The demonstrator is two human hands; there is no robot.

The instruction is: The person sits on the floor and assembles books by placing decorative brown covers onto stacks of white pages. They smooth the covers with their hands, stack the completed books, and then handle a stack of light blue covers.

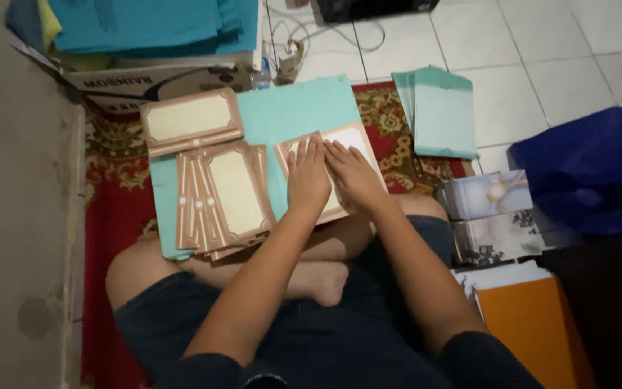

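I sit cross-legged on a red patterned rug (116, 209). Both my hands press flat on a pink-bordered card (358, 140) that lies over my knees and a teal sheet (304, 115). My left hand (307, 176) rests palm down on the card's left half. My right hand (353, 173) lies beside it, fingers spread, on the right half. To the left, a fanned stack of similar bordered cards (228, 194) lies on the teal sheet. Another card stack (190, 119) sits behind it.
A pile of teal envelopes (440, 108) lies on the white tile floor at the right. Printed card stacks (494, 216), an orange folder (527, 324) and a blue bag (588, 169) are at the right. A cardboard box with teal paper (152, 43) and cables (304, 36) stand behind.
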